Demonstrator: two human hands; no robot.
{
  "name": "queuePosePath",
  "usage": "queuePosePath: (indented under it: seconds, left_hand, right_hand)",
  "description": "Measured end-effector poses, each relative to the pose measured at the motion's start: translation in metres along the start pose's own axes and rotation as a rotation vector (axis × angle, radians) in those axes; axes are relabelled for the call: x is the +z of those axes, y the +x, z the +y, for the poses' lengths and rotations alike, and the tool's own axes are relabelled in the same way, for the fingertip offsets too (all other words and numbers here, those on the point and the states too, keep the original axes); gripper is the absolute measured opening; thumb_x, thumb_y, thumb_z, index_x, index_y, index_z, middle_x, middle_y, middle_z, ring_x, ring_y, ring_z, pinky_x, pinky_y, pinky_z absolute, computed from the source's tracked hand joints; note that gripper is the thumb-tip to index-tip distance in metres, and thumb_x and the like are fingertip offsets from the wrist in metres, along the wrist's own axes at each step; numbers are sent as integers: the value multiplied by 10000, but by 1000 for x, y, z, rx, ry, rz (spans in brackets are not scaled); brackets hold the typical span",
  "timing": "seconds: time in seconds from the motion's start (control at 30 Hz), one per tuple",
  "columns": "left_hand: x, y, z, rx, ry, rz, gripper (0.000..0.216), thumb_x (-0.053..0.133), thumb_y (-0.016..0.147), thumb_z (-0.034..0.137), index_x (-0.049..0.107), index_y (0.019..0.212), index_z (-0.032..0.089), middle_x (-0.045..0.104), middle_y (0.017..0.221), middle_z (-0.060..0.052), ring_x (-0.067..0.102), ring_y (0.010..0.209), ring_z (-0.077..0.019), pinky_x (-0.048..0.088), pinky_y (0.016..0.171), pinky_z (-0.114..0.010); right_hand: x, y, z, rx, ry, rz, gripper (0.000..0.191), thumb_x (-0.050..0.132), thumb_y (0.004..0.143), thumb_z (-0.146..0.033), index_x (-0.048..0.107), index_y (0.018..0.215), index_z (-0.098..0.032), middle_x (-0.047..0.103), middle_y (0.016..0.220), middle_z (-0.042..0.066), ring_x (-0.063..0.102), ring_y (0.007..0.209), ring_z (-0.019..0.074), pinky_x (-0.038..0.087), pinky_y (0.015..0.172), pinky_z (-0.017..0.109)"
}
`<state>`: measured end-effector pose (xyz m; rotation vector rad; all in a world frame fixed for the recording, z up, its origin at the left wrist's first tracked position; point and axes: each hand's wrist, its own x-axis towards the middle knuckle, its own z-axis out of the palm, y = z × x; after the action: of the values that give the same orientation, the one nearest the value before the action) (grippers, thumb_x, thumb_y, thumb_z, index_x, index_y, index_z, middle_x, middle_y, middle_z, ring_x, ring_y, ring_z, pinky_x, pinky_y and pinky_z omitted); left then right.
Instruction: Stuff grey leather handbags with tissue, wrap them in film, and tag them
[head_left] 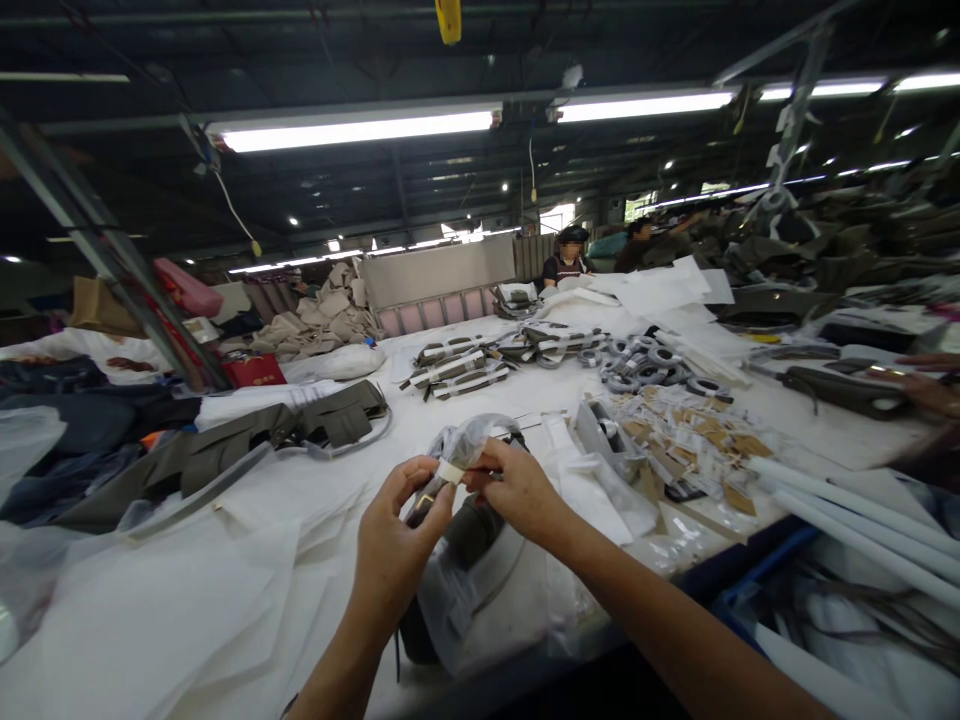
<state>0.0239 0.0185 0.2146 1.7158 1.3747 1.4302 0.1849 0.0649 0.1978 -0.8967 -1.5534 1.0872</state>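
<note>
My left hand [397, 515] is closed around a dark strap [418, 508] with a gold-coloured metal fitting, its thumb and forefinger at a white band [450, 472] that goes round the strap. My right hand [517, 488] pinches at the right side of this same band, its fingertips close to those of my left hand. Clear plastic wrap [480, 430] bunches up just behind the band. Under both hands, a dark olive bag [472, 530] lies at the table's near edge, partly covered by pale wrapping and by my hands.
Bundled straps [457, 370] and grey rolls [637, 360] lie farther back. To the right are brown tags [705, 430], a grey box [600, 430] and white tubes [862, 510]. White sheets [165, 600] and an olive bag piece [300, 430] spread leftward. A co-worker's hand [919, 385] is far right.
</note>
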Motion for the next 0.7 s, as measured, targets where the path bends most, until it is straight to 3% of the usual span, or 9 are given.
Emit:
queuePosePath:
  seconds: [0.33,0.47,0.57,0.7]
  left_hand:
    - [1,-2,0,3,-8,-10,345,695,794,413,597,1043,196,694,1001,-63,667,959,-225,511,876,-323]
    - [-2,3,-7,-16,-44,40,401,695,787,457,596,1063,184,691,953,-59,671,865,-201,532,762,-287]
    - [-2,4,-13,34,-17,101,393,706,777,452,616,1060,194,677,983,-56,666,868,-192,536,761,-278]
    - [2,0,-14,91,0,113,367,703,785,435,621,1061,207,665,1010,-48,653,937,-201,525,840,-289]
  right_hand:
    - [7,2,-7,-116,-214,127,191,568,717,-34,651,800,-184,694,726,4,637,671,153,480,647,261]
    - [6,-4,-10,12,168,-10,85,628,825,-209,641,906,-191,710,833,15,660,820,165,495,787,295]
    - [9,-10,-14,150,516,-29,321,720,805,-425,608,993,-191,699,951,33,655,932,168,491,910,329]
    - [23,-12,-16,190,704,50,528,856,659,-420,563,1033,-191,695,936,27,665,903,166,497,924,340]
